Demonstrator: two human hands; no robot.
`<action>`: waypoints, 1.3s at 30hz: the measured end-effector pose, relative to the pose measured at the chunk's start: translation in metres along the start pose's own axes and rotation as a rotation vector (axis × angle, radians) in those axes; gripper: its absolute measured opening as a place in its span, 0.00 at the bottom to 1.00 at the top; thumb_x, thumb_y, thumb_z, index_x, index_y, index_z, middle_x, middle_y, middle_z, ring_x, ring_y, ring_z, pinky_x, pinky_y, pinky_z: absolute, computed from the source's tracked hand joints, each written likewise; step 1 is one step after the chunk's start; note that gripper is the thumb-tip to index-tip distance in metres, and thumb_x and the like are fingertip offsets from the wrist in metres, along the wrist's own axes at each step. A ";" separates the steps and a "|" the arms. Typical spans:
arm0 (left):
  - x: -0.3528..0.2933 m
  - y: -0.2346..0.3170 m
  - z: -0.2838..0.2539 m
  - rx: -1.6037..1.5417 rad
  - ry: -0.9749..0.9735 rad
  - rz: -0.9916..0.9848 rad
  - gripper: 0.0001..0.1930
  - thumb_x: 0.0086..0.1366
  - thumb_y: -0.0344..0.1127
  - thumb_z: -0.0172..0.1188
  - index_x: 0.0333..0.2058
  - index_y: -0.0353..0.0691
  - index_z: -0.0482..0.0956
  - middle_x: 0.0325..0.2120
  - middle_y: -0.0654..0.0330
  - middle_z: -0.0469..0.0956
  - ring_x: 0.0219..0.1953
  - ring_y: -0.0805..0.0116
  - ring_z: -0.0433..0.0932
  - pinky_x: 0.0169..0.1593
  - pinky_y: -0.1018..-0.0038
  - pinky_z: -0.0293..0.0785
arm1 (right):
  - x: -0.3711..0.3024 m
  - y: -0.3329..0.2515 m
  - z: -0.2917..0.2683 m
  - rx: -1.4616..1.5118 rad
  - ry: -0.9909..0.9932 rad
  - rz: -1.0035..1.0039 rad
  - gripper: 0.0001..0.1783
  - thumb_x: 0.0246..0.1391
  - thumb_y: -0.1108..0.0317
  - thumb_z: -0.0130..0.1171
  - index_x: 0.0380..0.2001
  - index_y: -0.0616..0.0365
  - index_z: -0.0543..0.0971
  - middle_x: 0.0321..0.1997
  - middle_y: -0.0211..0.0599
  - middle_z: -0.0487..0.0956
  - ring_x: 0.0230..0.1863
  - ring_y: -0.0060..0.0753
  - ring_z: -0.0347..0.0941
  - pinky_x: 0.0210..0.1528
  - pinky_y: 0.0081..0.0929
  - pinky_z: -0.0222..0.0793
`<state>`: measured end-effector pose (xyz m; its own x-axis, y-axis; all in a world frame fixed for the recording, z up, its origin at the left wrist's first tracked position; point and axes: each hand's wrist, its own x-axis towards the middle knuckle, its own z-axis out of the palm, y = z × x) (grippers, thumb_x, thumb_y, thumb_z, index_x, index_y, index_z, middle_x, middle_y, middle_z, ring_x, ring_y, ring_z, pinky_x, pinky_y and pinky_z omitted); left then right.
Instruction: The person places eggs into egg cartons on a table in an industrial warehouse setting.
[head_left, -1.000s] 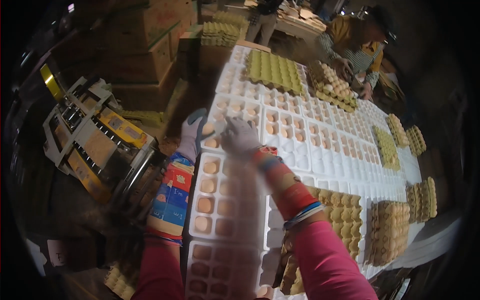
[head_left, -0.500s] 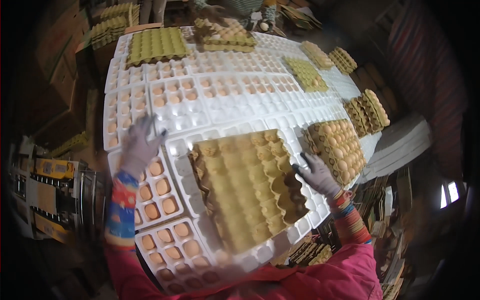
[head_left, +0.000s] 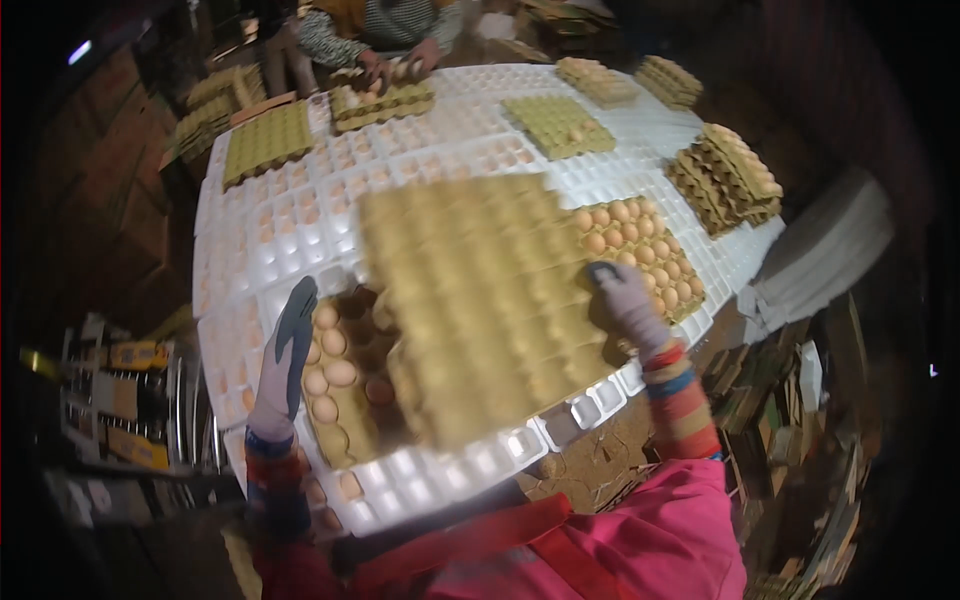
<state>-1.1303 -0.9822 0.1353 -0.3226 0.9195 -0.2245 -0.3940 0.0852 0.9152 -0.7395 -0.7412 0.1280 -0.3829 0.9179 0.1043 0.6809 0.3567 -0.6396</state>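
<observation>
My right hand [head_left: 630, 300], in a grey-coated work glove, grips the right edge of an empty pulp egg tray [head_left: 480, 300]. That tray is raised and tilted, slightly blurred. Partly under it, on the left, lies another pulp egg tray [head_left: 345, 445] with brown eggs [head_left: 340, 373] in some of its cups. My gloved left hand [head_left: 288, 350] stands along this lower tray's left side, fingers stretched out, holding nothing. Whether it touches the tray's edge I cannot tell. The raised tray hides the rest of the lower one.
White plastic trays [head_left: 440, 490], many holding eggs, cover the table. A full egg tray [head_left: 690, 300] lies right of my right hand; stacked trays [head_left: 715, 190] stand beyond. Across the table, another person's hands [head_left: 400, 65] are over a tray. A roller conveyor [head_left: 150, 400] stands left.
The empty tray has been lifted and shifted by my right hand, uncovering eggs in a tray at its left. My left hand has come down beside that tray. The view has shifted.
</observation>
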 end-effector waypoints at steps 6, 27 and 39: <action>-0.051 -0.081 0.013 1.456 0.228 0.429 0.38 0.53 0.41 0.67 0.62 0.40 0.64 0.58 0.46 0.65 0.60 0.47 0.64 0.63 0.54 0.59 | 0.057 0.237 -0.217 -0.034 0.191 0.220 0.22 0.60 0.53 0.57 0.46 0.61 0.80 0.40 0.45 0.83 0.41 0.37 0.77 0.47 0.33 0.71; -0.074 -0.107 -0.054 0.939 0.515 -0.154 0.27 0.57 0.39 0.66 0.55 0.42 0.70 0.54 0.54 0.73 0.48 0.64 0.76 0.49 0.69 0.74 | -0.022 -0.181 0.272 -0.174 -0.530 -0.997 0.20 0.48 0.58 0.62 0.44 0.52 0.75 0.45 0.44 0.74 0.48 0.47 0.72 0.48 0.41 0.70; -0.059 -0.096 -0.101 0.438 0.188 0.338 0.40 0.51 0.35 0.68 0.64 0.56 0.64 0.50 0.52 0.70 0.49 0.53 0.74 0.54 0.60 0.73 | -0.003 -0.206 0.285 -0.286 -0.376 -0.641 0.20 0.48 0.62 0.63 0.44 0.57 0.75 0.45 0.46 0.76 0.44 0.50 0.75 0.46 0.43 0.71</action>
<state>-1.1603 -1.0834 0.0270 -0.5314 0.8428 0.0851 0.1368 -0.0138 0.9905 -1.0565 -0.8669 0.0417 -0.9045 0.4171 0.0889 0.3715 0.8729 -0.3162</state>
